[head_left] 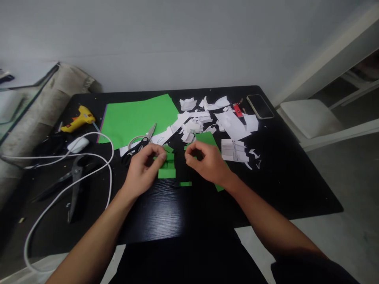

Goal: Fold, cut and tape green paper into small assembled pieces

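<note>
My left hand (145, 167) is closed, thumb and forefinger pinching at the left edge of a small folded green paper piece (167, 172). To the right, across a narrow gap, my right hand (207, 161) has thumb and forefinger brought together; what lies in that pinch, if anything, is too small to make out. A larger strip of green paper (207, 139) lies partly under the right hand. Nearer my body rests a short green paper strip (185, 184). Black-handled scissors (145, 141) lie partly open just beyond my left hand.
A big green sheet (139, 116) and scattered white paper scraps (192, 126) cover the back of the black table. At left are a yellow glue gun (79, 119), a white cable (111, 173) and large dark shears (76, 177). A phone (260, 106) lies at the back right.
</note>
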A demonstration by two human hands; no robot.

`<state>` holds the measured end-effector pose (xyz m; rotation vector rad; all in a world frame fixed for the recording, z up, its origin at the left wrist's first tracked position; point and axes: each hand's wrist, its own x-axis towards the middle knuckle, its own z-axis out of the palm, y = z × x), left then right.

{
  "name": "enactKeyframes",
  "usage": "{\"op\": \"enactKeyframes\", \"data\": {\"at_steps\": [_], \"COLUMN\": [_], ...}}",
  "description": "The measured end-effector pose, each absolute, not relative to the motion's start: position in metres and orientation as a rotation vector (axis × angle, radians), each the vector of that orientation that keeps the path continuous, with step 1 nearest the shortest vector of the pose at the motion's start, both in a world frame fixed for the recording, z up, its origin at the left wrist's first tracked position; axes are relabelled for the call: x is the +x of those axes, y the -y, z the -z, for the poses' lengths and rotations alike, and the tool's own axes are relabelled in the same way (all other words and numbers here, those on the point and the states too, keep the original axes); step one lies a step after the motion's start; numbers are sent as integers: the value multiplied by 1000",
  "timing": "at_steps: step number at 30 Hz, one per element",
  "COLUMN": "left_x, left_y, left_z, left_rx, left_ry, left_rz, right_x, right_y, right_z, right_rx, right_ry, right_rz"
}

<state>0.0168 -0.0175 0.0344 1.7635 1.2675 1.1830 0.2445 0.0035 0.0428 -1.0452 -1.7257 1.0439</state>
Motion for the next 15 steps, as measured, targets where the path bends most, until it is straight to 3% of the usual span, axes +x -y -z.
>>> {"op": "enactKeyframes", "data": {"at_steps": [15], "left_x": [15], "left_y": [15], "left_z": [-34], "left_rx": [1811], "left_ry": [-1211], "left_rz": [-1120], "right_x": [236], "right_y": [2], "right_z": [-38], "right_rx": [-989], "right_ry": [1678], "right_rz": [-1136]}}
